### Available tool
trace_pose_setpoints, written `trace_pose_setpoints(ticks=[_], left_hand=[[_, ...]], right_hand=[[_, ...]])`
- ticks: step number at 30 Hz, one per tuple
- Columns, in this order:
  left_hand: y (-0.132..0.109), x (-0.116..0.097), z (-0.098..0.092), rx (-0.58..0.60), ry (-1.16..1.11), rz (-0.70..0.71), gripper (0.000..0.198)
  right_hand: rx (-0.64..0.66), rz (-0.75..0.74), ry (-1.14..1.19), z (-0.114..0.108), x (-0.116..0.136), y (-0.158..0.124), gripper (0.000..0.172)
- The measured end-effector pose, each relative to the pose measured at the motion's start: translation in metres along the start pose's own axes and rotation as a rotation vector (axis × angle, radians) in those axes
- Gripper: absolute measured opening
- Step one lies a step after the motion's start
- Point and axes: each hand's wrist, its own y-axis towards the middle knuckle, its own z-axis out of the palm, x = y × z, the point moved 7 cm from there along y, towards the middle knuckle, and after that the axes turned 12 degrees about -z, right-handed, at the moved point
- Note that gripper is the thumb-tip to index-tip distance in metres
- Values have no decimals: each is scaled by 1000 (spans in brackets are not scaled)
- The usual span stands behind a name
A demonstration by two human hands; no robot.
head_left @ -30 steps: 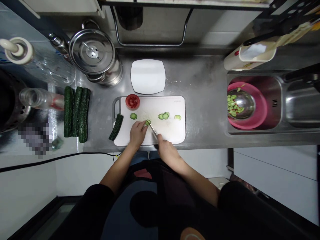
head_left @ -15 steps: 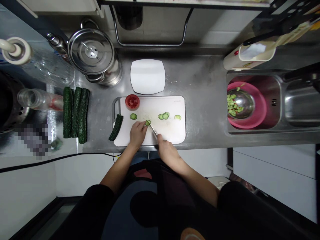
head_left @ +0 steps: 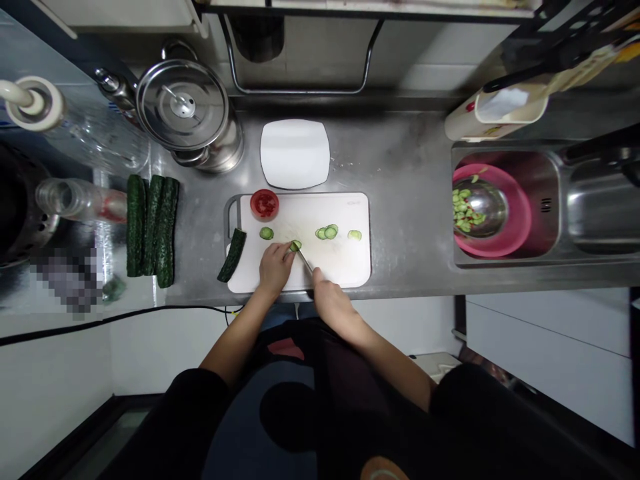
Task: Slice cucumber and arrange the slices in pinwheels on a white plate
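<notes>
The small cucumber piece [head_left: 295, 246] was near the middle of the white cutting board [head_left: 345, 270], which lay along the front edge of the steel counter [head_left: 410, 200]. The left hand [head_left: 275, 268] rested low with the back of it turned up; its fingers were bent and drawn together, and they pinched the piece at its left side. The left forearm slanted inward over the front edge. The right hand [head_left: 331, 298] was closed around the handle of a knife [head_left: 305, 261], and I could not see this handle well. The thin metal blade pointed obliquely away from the person and met the piece. The right forearm sloped in from the other side.

Toward the board's right edge there were pale, round, wet-looking slices [head_left: 327, 232], overlapping, with one single slice [head_left: 355, 235] closer to that edge. Left of the piece lay another small round heap [head_left: 267, 233]. A dark, bumpy, slightly curved cucumber length [head_left: 232, 255] crossed the board's left edge near the front corner. A red round bowl [head_left: 265, 205] sat at the back left corner. Behind the back edge was a smooth white slab [head_left: 295, 154] with rounded corners. Toward the counter's left end, three whole cucumbers [head_left: 151, 230] lay side by side, rough-skinned.
</notes>
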Motion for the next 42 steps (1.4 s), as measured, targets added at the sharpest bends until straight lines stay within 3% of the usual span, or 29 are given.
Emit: trace_pose_setpoints(ticks=[7,14,17,21,24,27,30,36,42], left_hand=[[8,-8,1,13,19,-27,22],[17,-20,-2,98,-20,-74,4],[24,-16,-17,113,-29,-142,3],[44,-3,-48,22,79,-220,8],[56,1,-57,12,207,-191,11],[59,-6,-58,-71,259,-112,16],[57,-25,-43,-69,216,-7,20],[55,-79,20,300,170,189,25],[58,-90,36,368,142,187,14]], right_hand=[[96,31,-6,15,-17,-25,44],[69,14,-1,13,-26,-36,48],[60,27,5,9,-27,-35,50],[34,35,21,7,-33,-31,50],[21,37,33,8,-36,-28,53],[16,35,25,6,-36,-28,51],[18,51,19,4,-36,-30,51],[24,54,11,5,-39,-29,49],[16,61,26,5,-42,-28,52]])
